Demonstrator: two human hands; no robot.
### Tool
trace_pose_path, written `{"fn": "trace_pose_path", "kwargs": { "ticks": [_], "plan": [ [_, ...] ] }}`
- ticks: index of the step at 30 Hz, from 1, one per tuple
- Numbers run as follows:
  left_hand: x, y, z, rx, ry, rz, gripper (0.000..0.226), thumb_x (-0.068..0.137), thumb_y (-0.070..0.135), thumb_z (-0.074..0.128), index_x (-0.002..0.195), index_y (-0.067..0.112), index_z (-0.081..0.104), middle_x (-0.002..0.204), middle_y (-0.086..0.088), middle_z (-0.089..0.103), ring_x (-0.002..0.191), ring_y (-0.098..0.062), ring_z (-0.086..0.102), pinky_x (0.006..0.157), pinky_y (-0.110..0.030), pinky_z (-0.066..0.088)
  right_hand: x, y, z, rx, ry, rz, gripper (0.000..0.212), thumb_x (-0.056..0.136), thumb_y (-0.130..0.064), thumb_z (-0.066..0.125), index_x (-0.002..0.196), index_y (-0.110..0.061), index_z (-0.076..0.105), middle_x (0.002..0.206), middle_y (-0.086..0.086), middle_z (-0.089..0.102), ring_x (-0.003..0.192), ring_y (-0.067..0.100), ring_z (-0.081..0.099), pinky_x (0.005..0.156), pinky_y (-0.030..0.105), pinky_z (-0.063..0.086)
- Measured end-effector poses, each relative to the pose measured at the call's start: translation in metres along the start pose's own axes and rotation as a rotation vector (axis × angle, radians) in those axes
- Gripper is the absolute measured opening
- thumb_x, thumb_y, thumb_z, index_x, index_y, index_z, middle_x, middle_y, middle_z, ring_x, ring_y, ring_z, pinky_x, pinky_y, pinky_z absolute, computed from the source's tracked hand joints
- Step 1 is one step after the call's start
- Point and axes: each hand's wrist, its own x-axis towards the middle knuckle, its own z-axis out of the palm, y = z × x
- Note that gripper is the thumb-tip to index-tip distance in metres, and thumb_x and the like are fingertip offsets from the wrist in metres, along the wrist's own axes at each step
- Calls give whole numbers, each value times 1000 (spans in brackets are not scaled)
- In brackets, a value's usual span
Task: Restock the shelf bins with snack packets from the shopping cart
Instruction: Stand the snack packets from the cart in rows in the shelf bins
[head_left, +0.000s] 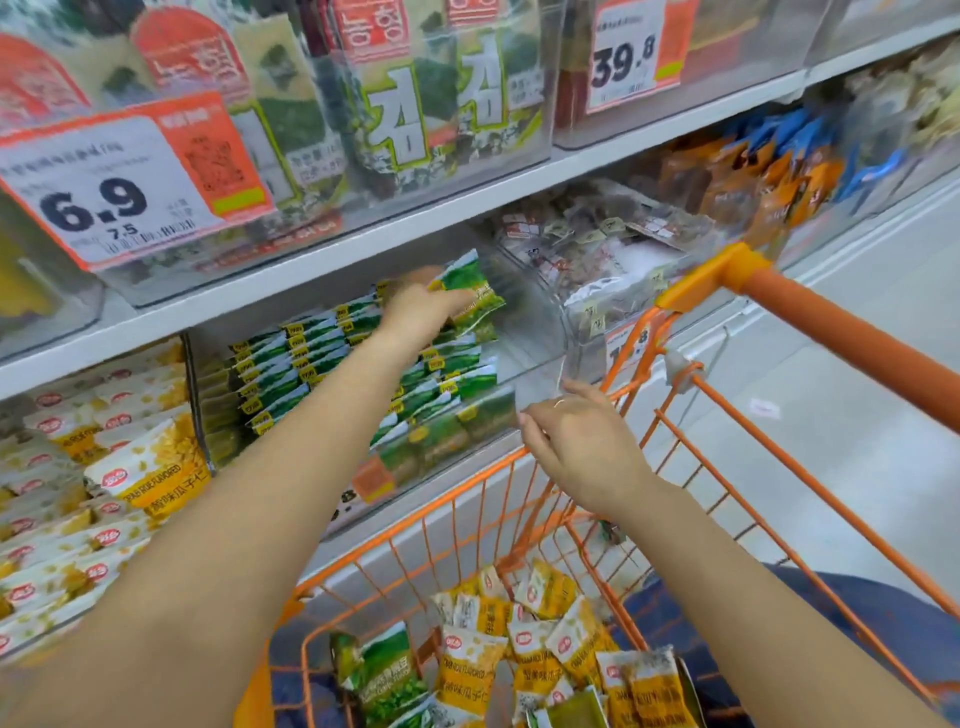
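Green packet (470, 291) in left-hand fingers (441, 304), over bin (530, 364)

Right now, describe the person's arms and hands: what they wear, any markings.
Both forearms are bare, with no sleeves in view. The left hand shows no glove, watch or ring. The right hand is also ungloved and carries a thin pale ring on one finger. No wristbands or markings show on either arm.
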Motion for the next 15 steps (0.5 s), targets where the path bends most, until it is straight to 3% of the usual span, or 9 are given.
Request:
{"fn": "trace_pose_path", "kwargs": {
  "ticks": [3, 8, 13, 15],
  "plan": [
    [13, -5, 18, 17, 65, 27, 33, 81, 25, 76, 110, 11, 68, 99, -5, 67, 93, -22, 63, 78, -27, 46, 0, 0, 4, -39, 100, -27, 48, 95, -30, 29, 70, -15, 67, 52, -3, 56, 55, 19, 57, 101, 34, 40],
    [23, -19, 28, 328, 105, 97, 51, 84, 35, 72, 126, 9, 59, 129, -9, 61, 115, -28, 57, 91, -34, 45, 3, -1, 12, -54, 178, -19, 45, 94, -27, 34, 63, -15, 65, 50, -3, 56, 52, 17, 55, 98, 29, 31],
    [30, -19, 35, 814, 24, 179, 49, 86, 45, 67, 128, 21, 60, 133, -5, 58, 124, -30, 50, 98, -37, 40, 3, 0, 13, -64, 185, -17, 44, 93, -27, 35, 60, -16, 61, 49, -4, 54, 51, 17, 53, 97, 30, 32],
    [30, -10, 39, 945, 4, 174, 35, 87, 41, 64, 116, 22, 66, 127, -9, 61, 122, -32, 47, 97, -38, 38, 3, 0, 14, -59, 186, -14, 44, 94, -27, 35, 59, -16, 60, 49, -4, 54, 50, 16, 53, 97, 30, 32]
  ]
}}
